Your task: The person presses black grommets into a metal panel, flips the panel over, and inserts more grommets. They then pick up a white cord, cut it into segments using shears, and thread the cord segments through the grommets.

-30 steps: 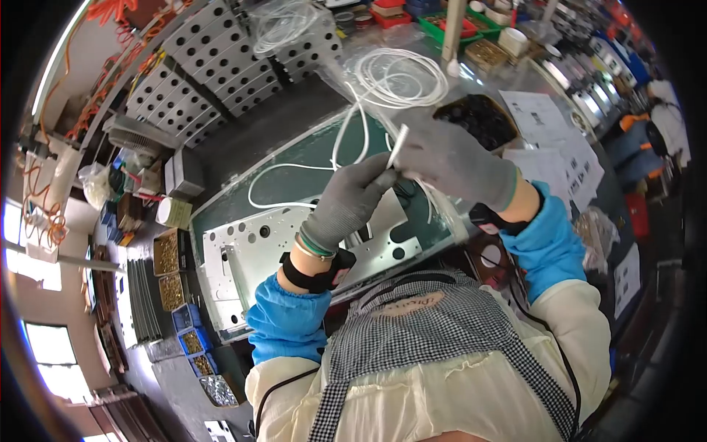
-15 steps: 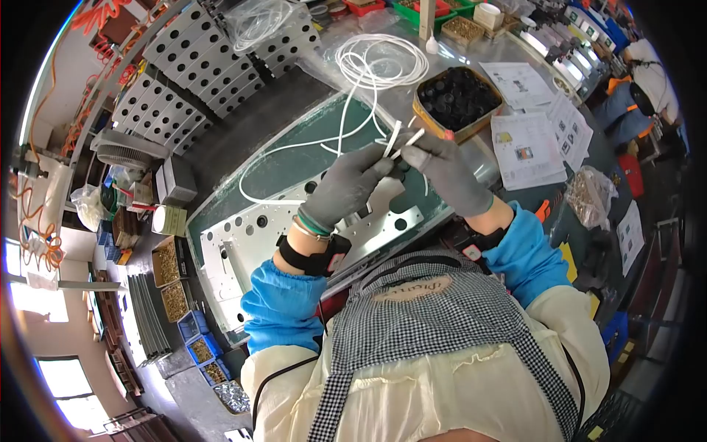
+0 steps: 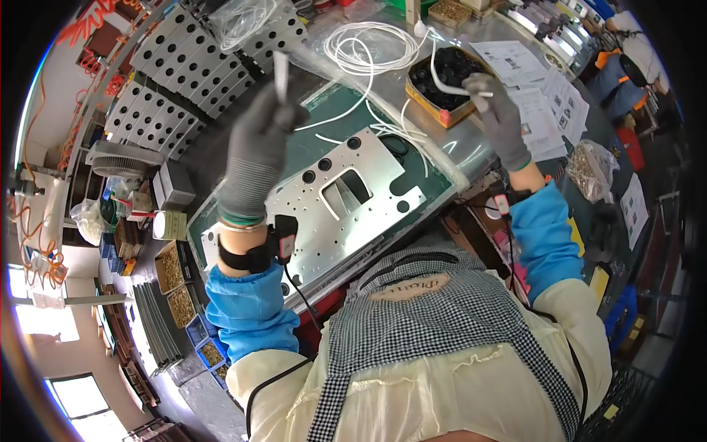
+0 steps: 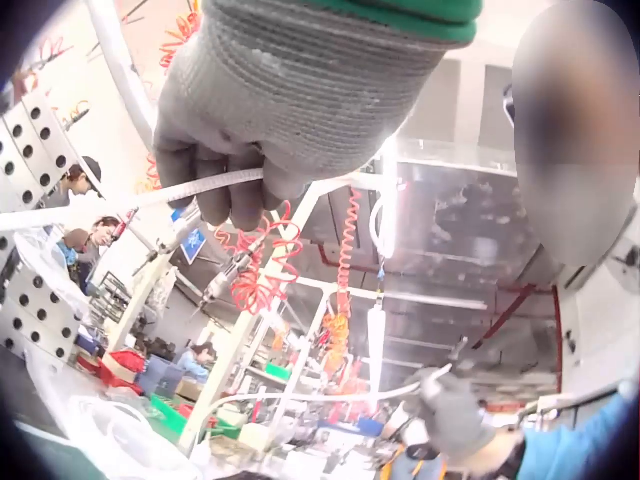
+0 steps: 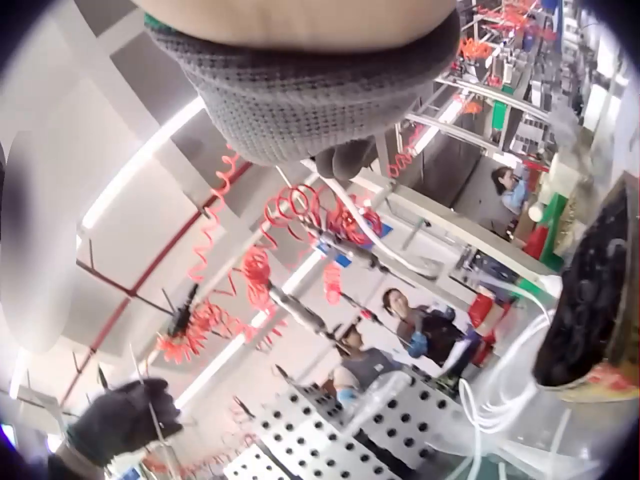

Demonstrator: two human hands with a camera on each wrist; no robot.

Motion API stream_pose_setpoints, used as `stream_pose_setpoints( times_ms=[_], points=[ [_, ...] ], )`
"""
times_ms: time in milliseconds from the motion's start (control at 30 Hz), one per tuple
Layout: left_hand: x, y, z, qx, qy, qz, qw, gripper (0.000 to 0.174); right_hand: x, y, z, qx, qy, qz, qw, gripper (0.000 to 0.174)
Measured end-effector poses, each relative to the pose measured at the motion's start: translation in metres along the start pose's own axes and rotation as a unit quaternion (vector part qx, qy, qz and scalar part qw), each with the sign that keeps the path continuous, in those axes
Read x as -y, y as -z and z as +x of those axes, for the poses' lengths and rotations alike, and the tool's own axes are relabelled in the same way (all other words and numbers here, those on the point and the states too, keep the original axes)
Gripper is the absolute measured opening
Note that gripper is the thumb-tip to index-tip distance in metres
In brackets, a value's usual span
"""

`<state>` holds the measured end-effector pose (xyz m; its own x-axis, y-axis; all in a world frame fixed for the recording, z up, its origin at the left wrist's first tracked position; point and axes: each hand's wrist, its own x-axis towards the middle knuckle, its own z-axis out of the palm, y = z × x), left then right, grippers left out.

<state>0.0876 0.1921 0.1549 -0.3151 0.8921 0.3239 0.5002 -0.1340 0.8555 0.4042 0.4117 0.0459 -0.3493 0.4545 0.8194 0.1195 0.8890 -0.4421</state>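
Observation:
My left hand [image 3: 258,151], in a grey glove, grips a white flexible strip [image 3: 280,74] whose end sticks up past the fingers. In the left wrist view, fine marks run along that strip [image 4: 205,186]. Out to the right, my gloved right hand [image 3: 504,121] pinches a white strip piece [image 3: 442,79] near one end; the piece bends up over a box [image 3: 431,108] of black round parts. Between the hands and below them, a silver metal plate [image 3: 294,221] with round holes and a rectangular cutout lies on the green mat [image 3: 335,103].
A coil of white strip [image 3: 346,62] lies behind the mat, with loose lengths [image 3: 398,131] trailing across it. Printed sheets [image 3: 541,121] and a bag of small parts [image 3: 589,169] lie at right. Perforated panels [image 3: 155,103] stand at back left; parts bins [image 3: 173,269] line the left.
My hands were close together over the plate, handling white strip ends. They have moved apart: the left up and leftward with its strip, the right out to the right with a white piece.

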Motion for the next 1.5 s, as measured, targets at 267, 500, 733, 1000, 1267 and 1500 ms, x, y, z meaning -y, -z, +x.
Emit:
stream_pose_setpoints(
  times_ms=[267,500,733,1000,1267,1500],
  points=[
    [0.085,0.019,-0.005,0.162,0.025,0.49,0.856,0.024,0.004,0.034,0.006,0.305,-0.188,0.108,0.927,0.022],
    [0.129,0.007,0.015,0.081,0.055,0.594,0.799,0.034,0.051,0.024,-0.032,0.432,-0.381,0.178,0.798,0.022],
    [0.07,-0.068,0.028,0.259,0.023,0.294,0.92,0.038,0.116,-0.026,-0.067,0.3,-0.551,0.208,0.75,0.023],
    [0.103,-0.102,0.028,0.359,-0.192,0.187,0.894,0.03,0.152,-0.07,-0.086,0.21,-0.517,0.024,0.83,0.024],
    [0.113,-0.106,0.05,0.519,-0.296,0.232,0.767,0.047,0.16,-0.099,-0.088,0.174,-0.557,-0.078,0.809,0.026],
    [0.112,-0.115,0.064,0.585,-0.253,0.194,0.746,0.05,0.163,-0.107,-0.087,0.201,-0.54,-0.142,0.805,0.026]
  ],
)
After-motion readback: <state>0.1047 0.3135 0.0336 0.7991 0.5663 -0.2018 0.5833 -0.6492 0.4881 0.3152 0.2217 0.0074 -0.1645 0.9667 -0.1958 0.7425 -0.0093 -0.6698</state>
